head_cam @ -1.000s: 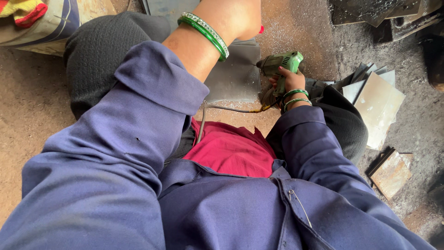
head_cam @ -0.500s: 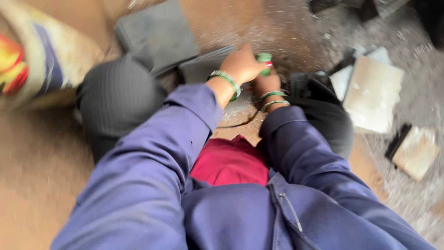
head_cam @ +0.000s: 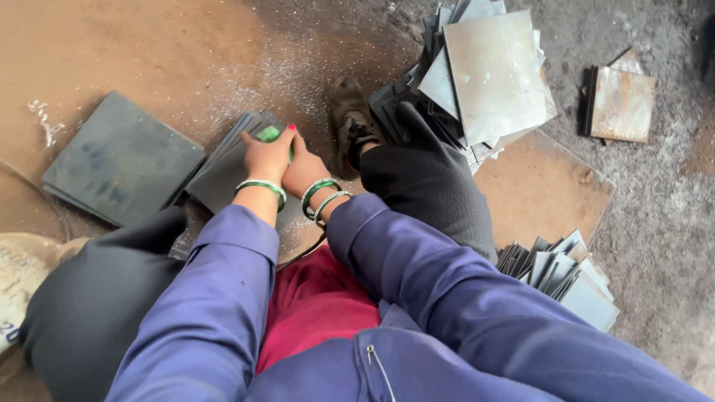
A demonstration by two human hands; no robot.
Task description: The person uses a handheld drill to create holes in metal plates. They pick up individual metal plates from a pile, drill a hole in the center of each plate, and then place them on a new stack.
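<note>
While both hands [head_cam: 287, 160] clasp one green tool [head_cam: 268, 134], four plate stacks [head_cam: 484, 74] surround.

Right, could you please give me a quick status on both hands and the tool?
Left hand and right hand both clamped on small green power tool. Tool over grey metal sheets on floor. Black shoe close beside.

Green tool [head_cam: 269, 135], green-and-white bangles [head_cam: 262, 186], red fingernail [head_cam: 292, 127], blue sleeves [head_cam: 223, 298], red shirt [head_cam: 316, 301], black trousers [head_cam: 432, 186], brown shoe [head_cam: 348, 119], grey metal plates [head_cam: 495, 71], dark grey slab [head_cam: 123, 167], rust-brown floor [head_cam: 149, 52]
</note>
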